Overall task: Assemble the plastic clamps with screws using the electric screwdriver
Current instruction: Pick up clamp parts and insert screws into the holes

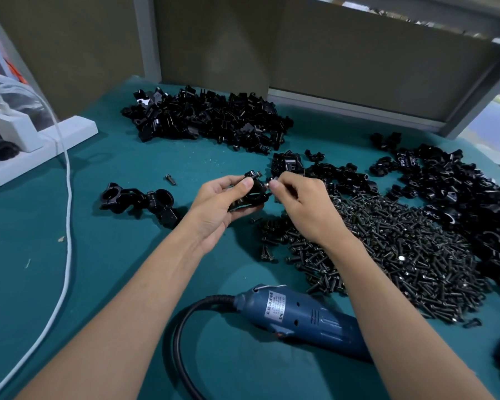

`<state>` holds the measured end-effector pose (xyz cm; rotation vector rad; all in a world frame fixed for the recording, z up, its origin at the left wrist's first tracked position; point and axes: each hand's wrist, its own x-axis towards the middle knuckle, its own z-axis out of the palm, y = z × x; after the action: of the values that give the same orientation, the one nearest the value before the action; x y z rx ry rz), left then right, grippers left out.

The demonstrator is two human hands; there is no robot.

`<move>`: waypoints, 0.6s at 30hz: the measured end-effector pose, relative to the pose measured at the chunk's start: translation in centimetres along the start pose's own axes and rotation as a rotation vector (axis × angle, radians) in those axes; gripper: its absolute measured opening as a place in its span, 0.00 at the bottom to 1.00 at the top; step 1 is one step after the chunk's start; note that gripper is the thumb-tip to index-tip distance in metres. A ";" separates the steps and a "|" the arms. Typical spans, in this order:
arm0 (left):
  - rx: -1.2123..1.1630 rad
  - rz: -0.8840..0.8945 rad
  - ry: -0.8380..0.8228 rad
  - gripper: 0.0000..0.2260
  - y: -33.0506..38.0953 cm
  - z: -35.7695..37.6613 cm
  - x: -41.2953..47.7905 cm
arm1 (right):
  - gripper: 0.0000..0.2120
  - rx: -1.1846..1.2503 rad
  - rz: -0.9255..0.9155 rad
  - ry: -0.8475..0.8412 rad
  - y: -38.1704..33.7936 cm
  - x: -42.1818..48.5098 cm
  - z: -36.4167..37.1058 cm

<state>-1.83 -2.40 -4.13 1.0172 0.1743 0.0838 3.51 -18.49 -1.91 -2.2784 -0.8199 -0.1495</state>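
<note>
My left hand grips a black plastic clamp above the green table, with one screw standing in its top. My right hand pinches a small dark screw by the fingertips against the clamp's right side. A large heap of dark screws spreads under and right of my right wrist. The blue electric screwdriver lies on the table between my forearms, its black cord curling to the left.
Piles of black clamp parts lie at the back and right. Several assembled clamps sit left of my left hand, a loose screw beyond them. A white power strip and white cable occupy the left.
</note>
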 end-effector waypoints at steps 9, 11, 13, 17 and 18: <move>-0.170 0.007 0.064 0.13 0.0 -0.2 0.2 | 0.08 -0.346 0.082 -0.213 1.3 0.2 1.0; -0.195 0.011 0.060 0.13 0.0 -0.2 0.2 | 0.10 -0.371 0.037 -0.184 1.0 0.1 1.2; -0.201 0.012 0.064 0.13 0.0 -0.1 0.2 | 0.11 -0.303 -0.047 -0.154 0.5 0.1 1.4; -0.224 0.011 0.078 0.13 0.1 -0.1 0.1 | 0.08 -0.314 -0.050 -0.293 -0.5 0.2 2.3; -0.228 0.012 0.078 0.12 0.1 -0.1 0.1 | 0.07 -0.303 -0.044 -0.290 -0.5 0.3 2.4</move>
<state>-1.77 -2.22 -4.14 0.7877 0.2248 0.1514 3.17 -16.48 -3.31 -2.6069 -1.0572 0.0425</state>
